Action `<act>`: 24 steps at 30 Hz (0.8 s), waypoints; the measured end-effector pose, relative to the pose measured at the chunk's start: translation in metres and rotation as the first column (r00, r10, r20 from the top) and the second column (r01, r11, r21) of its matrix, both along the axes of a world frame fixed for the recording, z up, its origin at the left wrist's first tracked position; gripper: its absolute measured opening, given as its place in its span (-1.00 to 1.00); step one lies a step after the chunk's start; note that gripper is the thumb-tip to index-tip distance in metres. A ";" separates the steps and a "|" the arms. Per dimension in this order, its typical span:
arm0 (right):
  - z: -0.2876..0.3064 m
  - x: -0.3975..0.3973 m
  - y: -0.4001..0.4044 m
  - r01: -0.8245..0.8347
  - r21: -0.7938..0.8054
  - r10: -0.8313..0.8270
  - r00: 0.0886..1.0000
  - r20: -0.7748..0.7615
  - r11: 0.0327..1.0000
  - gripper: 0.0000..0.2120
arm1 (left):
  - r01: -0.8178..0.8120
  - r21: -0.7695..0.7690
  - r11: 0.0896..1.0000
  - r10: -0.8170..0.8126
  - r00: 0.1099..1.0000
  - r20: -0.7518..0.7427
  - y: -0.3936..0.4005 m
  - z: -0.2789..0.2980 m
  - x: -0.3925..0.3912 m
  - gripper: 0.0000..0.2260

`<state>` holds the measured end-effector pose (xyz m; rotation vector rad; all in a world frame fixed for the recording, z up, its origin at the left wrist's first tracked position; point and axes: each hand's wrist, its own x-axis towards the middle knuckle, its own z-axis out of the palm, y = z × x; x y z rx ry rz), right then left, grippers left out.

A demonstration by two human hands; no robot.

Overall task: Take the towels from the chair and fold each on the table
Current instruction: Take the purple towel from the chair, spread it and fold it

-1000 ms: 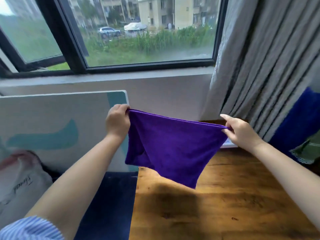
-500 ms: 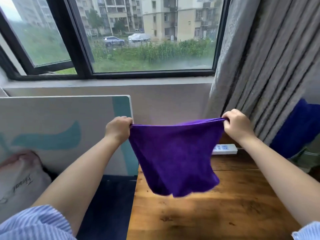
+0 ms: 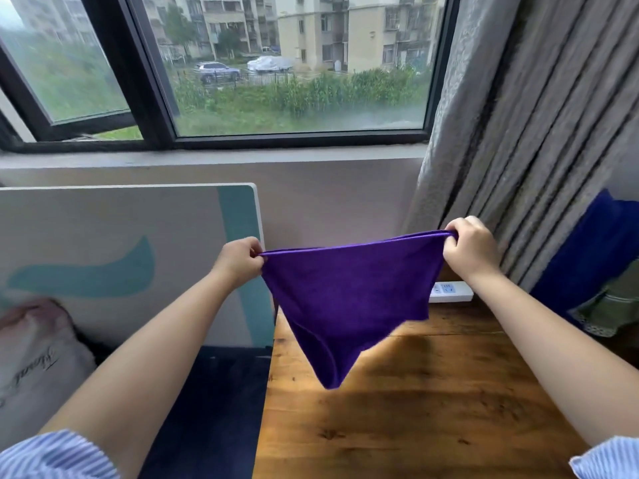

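Daylight from a wide window (image 3: 297, 63) is falling across the wooden table (image 3: 432, 402), which serves as the landmark for everything else. Above the table's far left part, a purple towel (image 3: 345, 299) is hanging in the air, stretched along its top edge and drooping to a point that is not touching the wood. The left hand (image 3: 242, 262) is pinching one top corner just past the table's left edge, and the right hand (image 3: 472, 248) is gripping the other corner with curled fingers above the table's back edge, near a white power strip (image 3: 451, 292) lying there. Beyond the table's right side, a blue cloth (image 3: 587, 257) is draped beside a grey curtain (image 3: 536, 126); whether it is on the chair cannot be told. The towel is looking light, soft and limp, sagging freely between the hands, so it should be drifting and wrinkling easily; holding it by the corners and laying it flat seems the sensible way to start a fold.
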<state>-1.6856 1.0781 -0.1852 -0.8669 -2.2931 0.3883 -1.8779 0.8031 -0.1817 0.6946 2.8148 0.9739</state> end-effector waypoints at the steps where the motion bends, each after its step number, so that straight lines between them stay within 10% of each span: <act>1: -0.001 0.000 0.001 0.003 -0.002 -0.003 1.000 0.011 1.000 -0.79 | 0.014 -0.025 1.000 -0.013 0.999 0.034 -0.002 -0.002 -0.001 -0.75; 6: -0.004 -0.003 -0.004 0.018 0.009 -0.018 1.000 0.017 1.000 -0.53 | 0.112 -0.291 0.950 -0.106 0.994 0.035 -0.002 -0.012 -0.007 -0.73; 15: -0.018 -0.044 0.016 0.056 -0.092 -0.050 0.996 0.068 0.994 -0.75 | -0.022 -0.472 0.881 -0.044 0.991 -0.129 0.029 -0.010 -0.035 -0.77; 24: 0.013 -0.116 0.056 0.060 -0.251 -0.101 0.983 -0.154 0.966 -0.73 | -0.235 -0.056 0.970 0.218 0.953 -0.211 0.093 0.026 -0.080 -0.74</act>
